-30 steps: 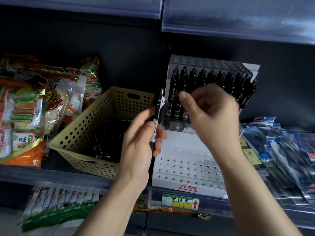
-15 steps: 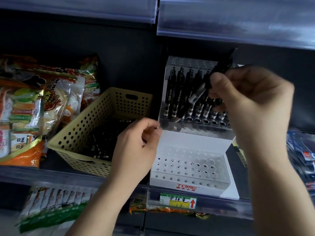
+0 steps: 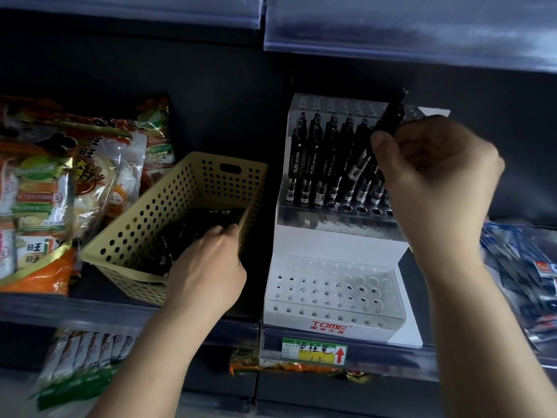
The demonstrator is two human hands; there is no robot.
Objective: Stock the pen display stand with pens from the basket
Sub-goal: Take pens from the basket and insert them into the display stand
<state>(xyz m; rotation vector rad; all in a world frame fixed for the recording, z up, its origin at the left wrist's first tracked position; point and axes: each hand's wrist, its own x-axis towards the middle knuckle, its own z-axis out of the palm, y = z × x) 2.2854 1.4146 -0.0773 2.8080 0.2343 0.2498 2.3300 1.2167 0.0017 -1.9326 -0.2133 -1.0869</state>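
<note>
Pens [image 3: 313, 158] in the stand [image 3: 331, 245] crowd the right hand's [image 3: 434, 176] tilted pen [image 3: 357, 171].

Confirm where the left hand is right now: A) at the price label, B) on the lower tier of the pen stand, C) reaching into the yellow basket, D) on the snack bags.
C: the left hand reaches over the rim of the yellow basket toward the dark pens inside, while the right hand holds a pen at the upper tier of the stand.
</note>
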